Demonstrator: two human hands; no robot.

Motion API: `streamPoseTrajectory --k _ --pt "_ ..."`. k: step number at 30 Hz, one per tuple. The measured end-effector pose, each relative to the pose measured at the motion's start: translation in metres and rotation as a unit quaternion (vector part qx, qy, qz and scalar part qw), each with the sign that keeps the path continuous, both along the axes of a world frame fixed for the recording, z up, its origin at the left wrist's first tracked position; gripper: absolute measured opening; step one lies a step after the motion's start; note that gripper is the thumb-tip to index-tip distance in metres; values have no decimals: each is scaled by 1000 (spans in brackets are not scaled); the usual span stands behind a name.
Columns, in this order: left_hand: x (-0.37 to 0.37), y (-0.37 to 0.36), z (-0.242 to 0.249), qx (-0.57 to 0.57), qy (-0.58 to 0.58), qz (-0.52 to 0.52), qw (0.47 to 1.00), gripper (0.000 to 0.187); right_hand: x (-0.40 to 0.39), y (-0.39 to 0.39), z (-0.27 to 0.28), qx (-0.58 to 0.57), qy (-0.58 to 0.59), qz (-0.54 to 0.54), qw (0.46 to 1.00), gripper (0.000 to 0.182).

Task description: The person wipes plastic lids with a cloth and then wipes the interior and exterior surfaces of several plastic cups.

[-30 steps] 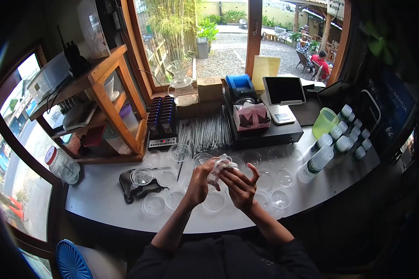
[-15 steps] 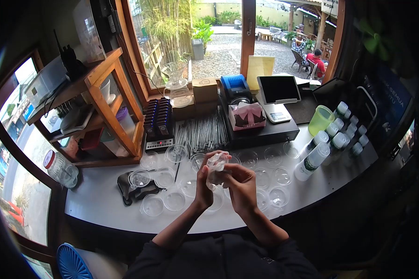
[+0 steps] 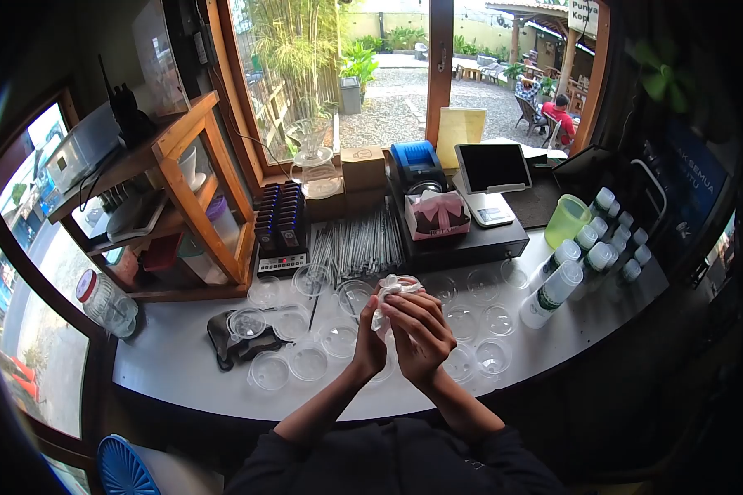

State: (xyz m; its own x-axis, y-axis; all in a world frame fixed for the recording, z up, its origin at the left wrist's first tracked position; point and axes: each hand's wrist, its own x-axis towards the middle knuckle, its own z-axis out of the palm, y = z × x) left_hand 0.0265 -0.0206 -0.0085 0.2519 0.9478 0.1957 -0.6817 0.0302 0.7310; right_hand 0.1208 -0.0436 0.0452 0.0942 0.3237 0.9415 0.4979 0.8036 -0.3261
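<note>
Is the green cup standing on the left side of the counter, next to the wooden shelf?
No, the green cup stands at the right end of the counter, beside the white bottles, far from the wooden shelf.

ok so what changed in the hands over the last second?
The right hand, spread open a second ago, has closed over the crumpled clear plastic piece. The left hand kept its grip and now presses against the right, so both clasp the piece above the white counter. The clear round plastic lids on the counter and the white-capped bottles stayed put.
</note>
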Motion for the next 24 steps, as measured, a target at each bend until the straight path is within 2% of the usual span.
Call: streamPoseTrajectory --k 2,4,5,8,9,10,13,14,15,17,20,21,24 --pt "1 -3 7 81 115 70 988 56 2 2 3 -18 10 -35 999 21" --pt "1 -6 17 79 135 84 984 57 4 9 4 -56 30 -59 996 21" --pt "0 -5 20 76 128 81 986 58 5 11 4 -68 39 -57 995 20" --pt "-1 3 25 59 68 56 994 61 16 13 2 -203 136 29 969 20" --pt "-3 7 26 42 77 49 995 69 21 20 -4 -183 166 24 969 24" --pt "-5 9 26 40 72 44 996 68 24 18 -2 -177 166 6 970 20" --pt "-10 12 23 10 27 12 1000 66 30 20 -4 -93 -29 9 995 20" --pt "-8 13 24 10 19 33 999 65 30 19 -9 -84 -102 2 991 21" --pt "-5 15 27 12 11 55 998 64 30 19 -20 -86 -114 6 990 22" --pt "0 16 35 34 -15 73 997 61 26 18 -31 -81 -93 20 992 20" --pt "5 22 31 69 8 136 988 62 15 8 -36 -118 -19 66 991 21" --pt "3 25 29 62 21 124 990 64 9 3 -36 -128 5 86 988 21" --pt "0 27 16 87 -68 30 993 60 -5 -15 -32 -234 89 111 962 18"
